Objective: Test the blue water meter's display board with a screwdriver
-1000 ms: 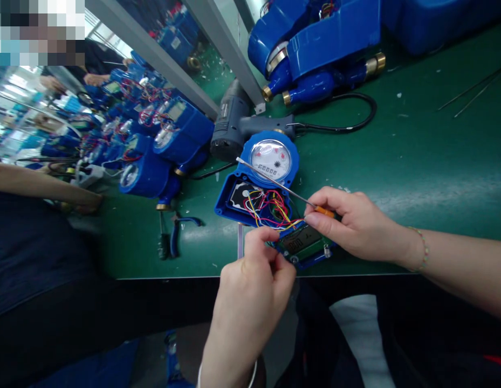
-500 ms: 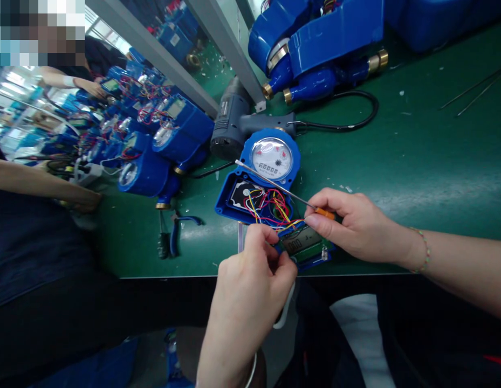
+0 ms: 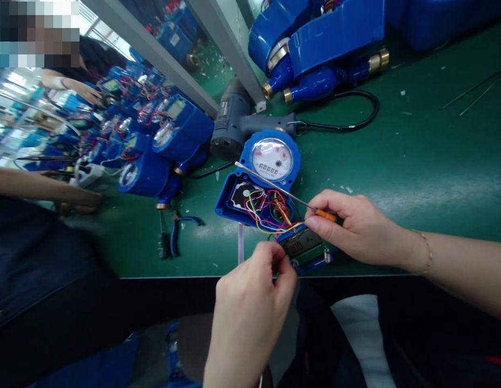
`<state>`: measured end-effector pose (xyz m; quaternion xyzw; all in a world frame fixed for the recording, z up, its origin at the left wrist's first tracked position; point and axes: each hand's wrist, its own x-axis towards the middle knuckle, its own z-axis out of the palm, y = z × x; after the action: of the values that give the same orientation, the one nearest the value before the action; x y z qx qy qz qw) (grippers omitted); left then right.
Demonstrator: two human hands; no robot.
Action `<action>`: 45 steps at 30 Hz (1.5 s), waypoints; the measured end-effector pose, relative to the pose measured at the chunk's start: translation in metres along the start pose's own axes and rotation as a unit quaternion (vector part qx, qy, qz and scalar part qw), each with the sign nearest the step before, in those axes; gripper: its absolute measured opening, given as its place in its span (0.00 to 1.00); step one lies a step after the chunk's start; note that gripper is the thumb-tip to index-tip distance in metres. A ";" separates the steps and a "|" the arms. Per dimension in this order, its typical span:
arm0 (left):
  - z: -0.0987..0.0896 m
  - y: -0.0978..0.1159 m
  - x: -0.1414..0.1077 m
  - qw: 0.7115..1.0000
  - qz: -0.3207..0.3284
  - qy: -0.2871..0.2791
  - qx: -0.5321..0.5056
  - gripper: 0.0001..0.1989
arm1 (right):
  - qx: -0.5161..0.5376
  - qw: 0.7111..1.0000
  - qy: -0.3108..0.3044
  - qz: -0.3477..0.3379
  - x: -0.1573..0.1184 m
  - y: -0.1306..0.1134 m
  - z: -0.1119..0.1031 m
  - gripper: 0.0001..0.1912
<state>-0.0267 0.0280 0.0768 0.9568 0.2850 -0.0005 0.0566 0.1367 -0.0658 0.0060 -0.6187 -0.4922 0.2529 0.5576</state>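
In the head view an opened blue water meter (image 3: 256, 202) lies on the bench, its round dial (image 3: 272, 158) facing up. Red, yellow and white wires (image 3: 274, 207) run from its box to a display panel (image 3: 304, 243) in a blue frame. My right hand (image 3: 347, 229) grips a screwdriver (image 3: 325, 214) by its orange handle; the thin shaft slants left across the meter. Its thumb is close to the panel's upper edge. My left hand (image 3: 254, 288) is closed in a pinch at the panel's left end; its fingertips and whatever lies between them are hidden.
A grey heat gun (image 3: 234, 121) with a black cable lies behind the meter. Pliers (image 3: 175, 234) and a dark-handled screwdriver (image 3: 163, 245) rest to the left. More blue meters (image 3: 153, 156) stand at left, others (image 3: 335, 43) behind. A co-worker's arm (image 3: 43, 188) reaches in from the left.
My left hand has shifted slightly down from the panel's upper left edge, its fingers drawn closer together. The yellow and white wires now loop lower. My right hand and the screwdriver have barely moved.
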 end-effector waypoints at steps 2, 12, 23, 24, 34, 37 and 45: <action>0.000 0.002 -0.002 1.000 -0.001 0.011 0.023 0.01 | 0.001 1.000 0.000 0.000 0.000 0.000 0.001 0.03; -0.005 -0.001 -0.005 0.996 -0.070 -0.023 -0.051 0.04 | 0.010 1.000 0.001 0.014 0.000 0.000 0.000 0.03; 0.007 -0.034 -0.014 0.951 -0.219 -0.064 -0.209 0.15 | 0.141 0.987 0.000 0.071 0.003 0.003 0.000 0.03; 0.013 -0.032 -0.014 0.930 -0.220 -0.047 -0.290 0.15 | 0.163 0.984 0.001 0.073 0.004 0.004 0.000 0.03; 0.054 0.007 0.010 0.616 -0.041 -0.155 -0.771 0.32 | 0.225 0.971 -0.007 0.081 0.003 0.008 0.000 0.05; 0.058 0.009 0.019 0.623 -0.008 -0.150 -0.768 0.31 | 0.213 0.975 0.005 0.070 0.003 0.008 -0.002 0.04; 0.073 0.004 0.018 0.678 -0.003 -0.082 -0.731 0.37 | 0.167 0.984 0.004 0.064 0.003 0.009 0.003 0.07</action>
<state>-0.0077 0.0265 0.0040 0.6062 0.1917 0.1289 0.7610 0.1379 -0.0609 -0.0030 -0.5479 -0.4001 0.3639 0.6382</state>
